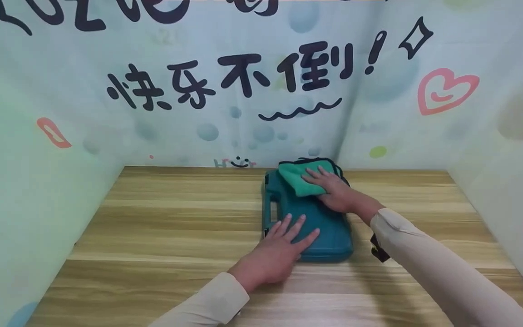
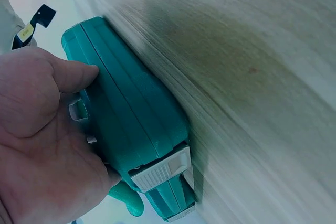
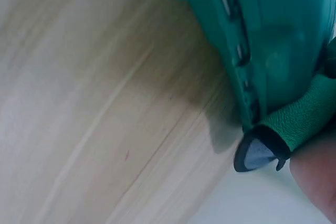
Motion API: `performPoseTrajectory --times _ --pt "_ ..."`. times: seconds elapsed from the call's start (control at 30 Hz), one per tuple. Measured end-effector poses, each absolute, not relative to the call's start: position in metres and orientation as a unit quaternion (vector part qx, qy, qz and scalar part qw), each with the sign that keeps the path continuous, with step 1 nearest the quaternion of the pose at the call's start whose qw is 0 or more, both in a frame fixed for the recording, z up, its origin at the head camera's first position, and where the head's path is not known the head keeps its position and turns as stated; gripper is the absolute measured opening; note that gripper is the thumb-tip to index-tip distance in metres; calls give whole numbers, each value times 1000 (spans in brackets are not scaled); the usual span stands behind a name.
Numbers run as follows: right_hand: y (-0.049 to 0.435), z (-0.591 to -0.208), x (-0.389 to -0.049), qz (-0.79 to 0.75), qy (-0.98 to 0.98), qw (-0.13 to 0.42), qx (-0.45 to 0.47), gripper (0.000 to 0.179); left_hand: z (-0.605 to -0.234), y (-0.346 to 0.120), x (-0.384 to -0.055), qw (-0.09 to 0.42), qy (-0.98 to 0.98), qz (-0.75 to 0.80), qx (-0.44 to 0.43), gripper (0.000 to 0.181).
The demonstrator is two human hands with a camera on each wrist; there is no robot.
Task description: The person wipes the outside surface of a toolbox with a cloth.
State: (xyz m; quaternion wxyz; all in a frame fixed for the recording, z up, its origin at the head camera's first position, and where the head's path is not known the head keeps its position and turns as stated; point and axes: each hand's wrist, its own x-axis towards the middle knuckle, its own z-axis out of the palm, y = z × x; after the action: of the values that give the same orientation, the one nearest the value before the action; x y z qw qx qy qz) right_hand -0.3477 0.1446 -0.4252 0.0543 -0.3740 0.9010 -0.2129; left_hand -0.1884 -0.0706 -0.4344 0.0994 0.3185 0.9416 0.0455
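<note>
A teal hard plastic case (image 1: 327, 238) with a cut-out handle on its left side lies flat on the wooden table. Spread fingers of my left hand (image 1: 273, 256) rest on its near left part; in the left wrist view the thumb (image 2: 79, 77) touches the case's side, close to a pale latch (image 2: 165, 169). At the far end of the lid, my right hand (image 1: 334, 190) presses a green cloth (image 1: 295, 177) with dark edging under extended fingers. One folded corner of the cloth (image 3: 302, 116) hangs past the case's edge in the right wrist view.
The wooden table (image 1: 166, 218) extends on both sides of the case. A printed backdrop (image 1: 175, 131) with black lettering stands right behind its far edge, and pale walls (image 1: 30, 190) close in the sides. A dark wrist-worn device (image 1: 379, 250) hangs below the right sleeve.
</note>
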Motion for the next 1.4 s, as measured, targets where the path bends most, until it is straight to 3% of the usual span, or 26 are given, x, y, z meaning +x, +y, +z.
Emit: performPoseTrajectory --times 0.47,0.83,1.4 --pt "153 -429 -354 -207 917 43 -339 59 -425 -89 -201 122 919 115 357 66" --pt "151 -427 -351 -196 921 56 -332 61 -434 -111 -198 119 947 179 238 92" --pt "148 -428 -349 -195 914 43 -353 60 -441 -115 -201 104 947 171 251 89"
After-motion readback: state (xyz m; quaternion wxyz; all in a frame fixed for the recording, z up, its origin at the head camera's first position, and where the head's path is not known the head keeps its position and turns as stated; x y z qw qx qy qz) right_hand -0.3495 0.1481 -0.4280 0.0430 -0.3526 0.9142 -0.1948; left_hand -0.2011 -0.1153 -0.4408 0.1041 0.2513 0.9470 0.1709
